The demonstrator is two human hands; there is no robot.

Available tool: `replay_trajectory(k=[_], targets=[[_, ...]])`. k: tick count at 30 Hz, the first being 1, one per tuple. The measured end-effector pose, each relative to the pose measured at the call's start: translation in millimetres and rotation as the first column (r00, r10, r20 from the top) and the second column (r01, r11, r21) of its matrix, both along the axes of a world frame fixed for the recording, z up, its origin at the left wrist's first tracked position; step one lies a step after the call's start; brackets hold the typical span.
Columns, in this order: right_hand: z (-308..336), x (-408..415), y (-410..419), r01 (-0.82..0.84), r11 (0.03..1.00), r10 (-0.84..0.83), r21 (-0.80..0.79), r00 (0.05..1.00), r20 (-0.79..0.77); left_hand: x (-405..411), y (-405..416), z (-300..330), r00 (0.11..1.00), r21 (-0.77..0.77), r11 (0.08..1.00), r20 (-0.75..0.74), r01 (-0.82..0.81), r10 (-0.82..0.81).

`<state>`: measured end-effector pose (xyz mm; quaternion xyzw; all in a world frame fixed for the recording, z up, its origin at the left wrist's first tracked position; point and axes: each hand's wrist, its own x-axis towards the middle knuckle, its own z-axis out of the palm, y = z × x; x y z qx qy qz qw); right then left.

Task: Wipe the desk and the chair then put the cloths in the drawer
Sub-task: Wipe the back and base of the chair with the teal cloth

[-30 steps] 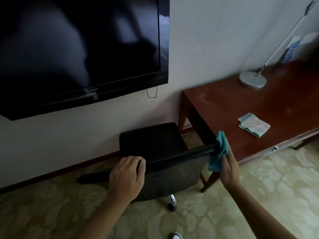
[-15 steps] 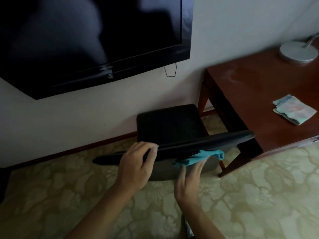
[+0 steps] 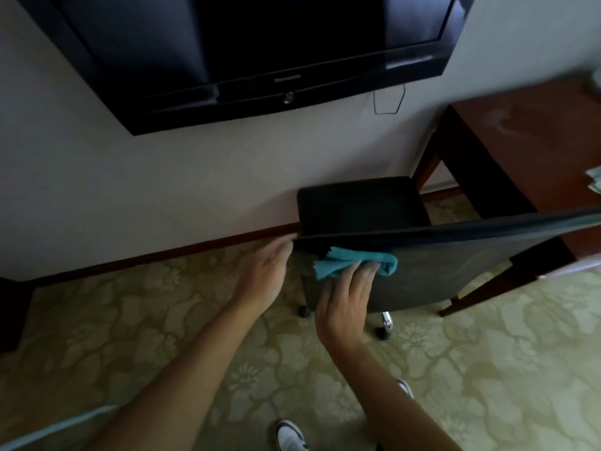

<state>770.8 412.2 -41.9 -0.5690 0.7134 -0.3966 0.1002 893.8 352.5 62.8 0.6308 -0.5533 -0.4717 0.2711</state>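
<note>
We see a pale green floral carpet [image 3: 471, 379] carrying a black chair [image 3: 439, 271] on castors and the legs of a reddish wooden desk [image 3: 527, 138]. At the desk's right edge lies what may be a folded cloth [image 3: 594, 183], mostly cut off.

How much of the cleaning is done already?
Probably about the middle. The right hand presses the teal cloth flat against the back of the black chair, so wiping the chair is in hand; the left hand touches the backrest's edge. Whether the desk is already wiped cannot be told. Still left: putting the cloths in the drawer, since one is in use.
</note>
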Motion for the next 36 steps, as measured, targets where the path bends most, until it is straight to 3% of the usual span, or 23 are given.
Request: replay_trajectory(k=[4,6,13,20,23,26,30,32,36], targets=[[-18,8,2,-0.179,0.981,0.194,0.075,0.918,-0.345,9,-9,3,0.994,0.042,0.997,-0.083,0.072,-0.068],[-20,9,-5,-0.195,0.972,0.232,0.128,0.867,-0.44,8,-8,-3,0.987,0.048,0.997,-0.154,0.059,-0.051],[-12,-15,-15,-0.259,0.93,0.365,0.26,0.725,-0.585,0,7,-37,0.966,-0.05,0.991,-0.234,-0.127,0.112],[-12,-97,-1,-0.275,0.955,0.276,0.11,0.689,-0.671,-36,30,-65,0.941,0.088,0.964,-0.208,-0.252,0.265],[-15,-149,8,-0.252,0.966,0.228,0.066,0.698,-0.679,-70,34,-65,0.933,0.073,0.94,-0.121,-0.333,0.339],[-24,-202,13,-0.224,0.974,0.15,-0.028,0.736,-0.661,-108,40,-71,0.871,-0.085,0.867,-0.078,-0.49,0.485],[-46,-254,6,-0.179,0.972,0.042,-0.154,0.773,-0.633,-142,39,-90,0.818,-0.298,0.764,-0.153,-0.573,0.554],[-56,-267,2,-0.115,0.964,-0.047,-0.238,0.81,-0.585,-148,40,-104,0.821,-0.378,0.732,-0.196,-0.567,0.536],[-72,-274,-14,-0.108,0.897,-0.148,-0.428,0.839,-0.523,-140,36,-140,0.869,-0.605,0.654,-0.138,-0.453,0.474]])
